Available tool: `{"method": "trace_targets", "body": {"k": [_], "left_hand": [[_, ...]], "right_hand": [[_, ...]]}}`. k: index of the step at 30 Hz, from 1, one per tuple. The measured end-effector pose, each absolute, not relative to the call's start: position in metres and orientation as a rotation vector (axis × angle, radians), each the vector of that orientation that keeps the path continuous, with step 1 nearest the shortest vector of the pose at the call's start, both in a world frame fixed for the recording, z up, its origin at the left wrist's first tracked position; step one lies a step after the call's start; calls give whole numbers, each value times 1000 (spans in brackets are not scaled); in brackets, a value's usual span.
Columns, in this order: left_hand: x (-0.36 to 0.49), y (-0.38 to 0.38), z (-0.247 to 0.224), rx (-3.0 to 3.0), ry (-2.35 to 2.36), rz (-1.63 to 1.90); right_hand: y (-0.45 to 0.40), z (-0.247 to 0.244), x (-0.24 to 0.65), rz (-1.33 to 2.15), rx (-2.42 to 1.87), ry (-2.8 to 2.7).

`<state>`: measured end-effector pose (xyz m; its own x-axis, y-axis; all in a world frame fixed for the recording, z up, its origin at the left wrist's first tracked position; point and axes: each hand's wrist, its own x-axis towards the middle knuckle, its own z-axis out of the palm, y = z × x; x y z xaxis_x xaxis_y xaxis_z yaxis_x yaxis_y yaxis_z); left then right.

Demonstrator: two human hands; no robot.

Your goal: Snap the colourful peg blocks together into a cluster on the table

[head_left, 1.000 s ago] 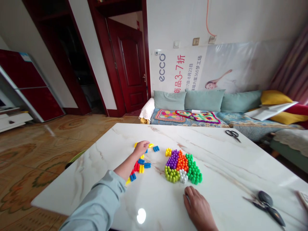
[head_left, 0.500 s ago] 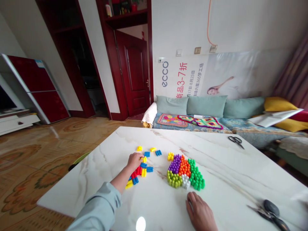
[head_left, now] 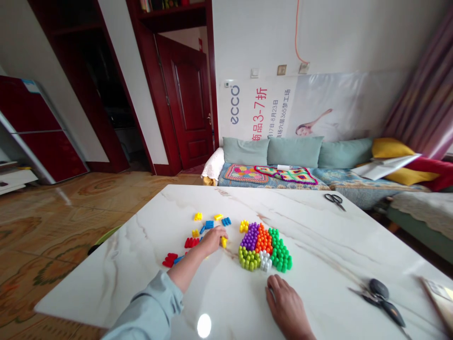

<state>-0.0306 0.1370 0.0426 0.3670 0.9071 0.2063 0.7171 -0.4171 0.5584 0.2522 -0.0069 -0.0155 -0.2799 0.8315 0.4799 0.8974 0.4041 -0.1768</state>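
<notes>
Just below the frame's centre, the left hand (head_left: 212, 240) pinched a yellow block (head_left: 223, 242), seemingly from above to keep it upright, while the right hand (head_left: 287, 304), lower right, lay loose on the tabletop (head_left: 233, 302).
</notes>
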Motion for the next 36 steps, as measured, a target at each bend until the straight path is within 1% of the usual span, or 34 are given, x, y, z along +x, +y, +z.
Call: {"method": "trace_targets", "body": {"k": [5, 9, 20, 27, 36], "left_hand": [[-28, 117, 31, 2188, 1608, 833], [-21, 110, 19, 2153, 1686, 840], [12, 140, 13, 2156, 1662, 809], [40, 155, 12, 2117, 1669, 879], [52, 163, 6, 2083, 1683, 991]], "right_hand": [[-8, -14, 252, -160, -1485, -2161], [-8, -13, 252, -158, -1468, -2152], [-9, -12, 251, -139, -1485, -2151], [-9, -12, 251, -112, -1504, -2173], [-10, -10, 251, -69, -1540, -2174]]}}
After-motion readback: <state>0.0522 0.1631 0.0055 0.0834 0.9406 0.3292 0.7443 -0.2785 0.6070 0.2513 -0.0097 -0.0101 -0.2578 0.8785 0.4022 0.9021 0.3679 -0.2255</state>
